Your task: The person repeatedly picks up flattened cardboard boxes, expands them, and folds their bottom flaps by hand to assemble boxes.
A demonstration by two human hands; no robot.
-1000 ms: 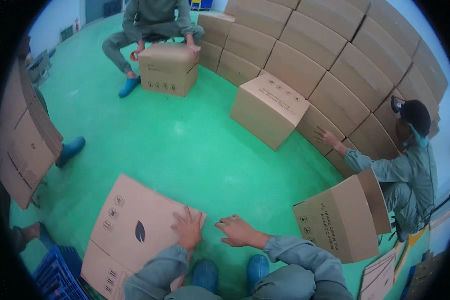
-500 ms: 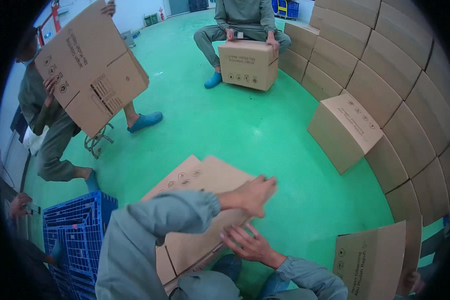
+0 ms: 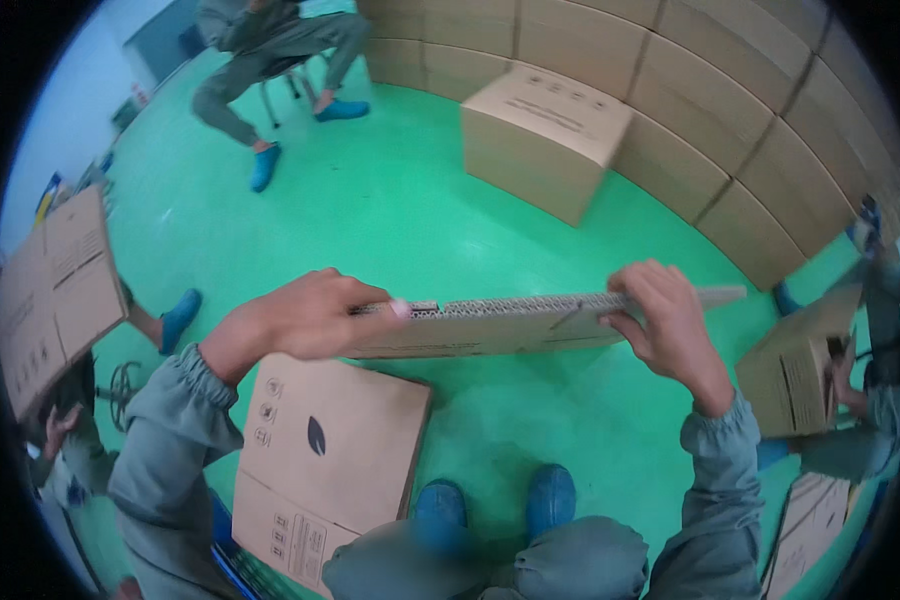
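Note:
A flattened cardboard box (image 3: 530, 325) is held up in front of me, seen almost edge-on with its corrugated rim toward me. My left hand (image 3: 305, 312) grips its left end, fingers closed over the top edge. Near the right end, my right hand (image 3: 662, 318) pinches the same edge between thumb and fingers. Below my left hand, another flattened cardboard box (image 3: 370, 420) with a dark leaf mark lies by my left knee. What is beneath it is mostly hidden, though a bit of blue shows at its lower left.
Closed cartons form a stacked wall (image 3: 710, 90) at the far right, with a single carton (image 3: 540, 140) before it. Co-workers sit around: one far left of centre, one at left with a flat box (image 3: 62, 290), one at right handling a carton (image 3: 795, 370). My blue shoes (image 3: 550, 500) rest on green floor.
My hands, crossed over the flat boxes before, are now apart and lift one flat box by its edge. The view has swung right. The far co-worker no longer has a carton in front.

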